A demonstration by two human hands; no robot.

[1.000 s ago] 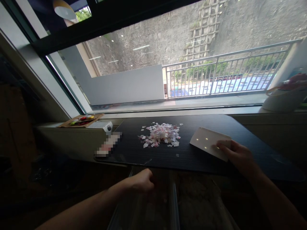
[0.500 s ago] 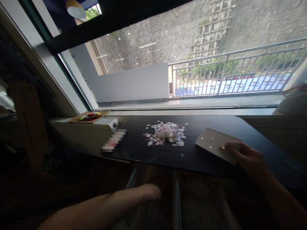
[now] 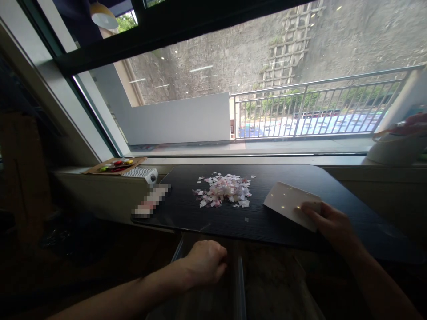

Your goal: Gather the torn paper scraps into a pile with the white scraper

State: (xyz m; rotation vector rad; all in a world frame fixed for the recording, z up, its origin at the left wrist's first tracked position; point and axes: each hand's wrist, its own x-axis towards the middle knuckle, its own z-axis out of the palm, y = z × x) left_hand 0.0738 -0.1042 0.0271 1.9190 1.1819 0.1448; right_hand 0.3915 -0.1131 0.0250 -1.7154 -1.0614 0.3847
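My right hand (image 3: 328, 218) grips the right end of a glossy white card (image 3: 288, 202), thumb on top. The card slants over the right half of the dark table (image 3: 230, 224), its left edge close to the tabletop. Left of it lies a heap of small paper scraps (image 3: 227, 189), white and pinkish, with a few loose bits around. My left hand (image 3: 206, 262) is closed in a fist, below the table's front edge and over a clear plastic bin (image 3: 240, 284). Whatever its curled fingers hold, if anything, is hidden.
A blurred-out item (image 3: 151, 201) lies at the table's left end. Beside it, a white heater (image 3: 143, 174) stands under the window, near a cardboard piece (image 3: 96, 168) with colourful objects on it. A pale container (image 3: 396, 146) sits on the sill at right.
My left hand has come up and into fuller view, its closed fingers now showing. The view has shifted slightly; my right hand still holds the card in about the same place.
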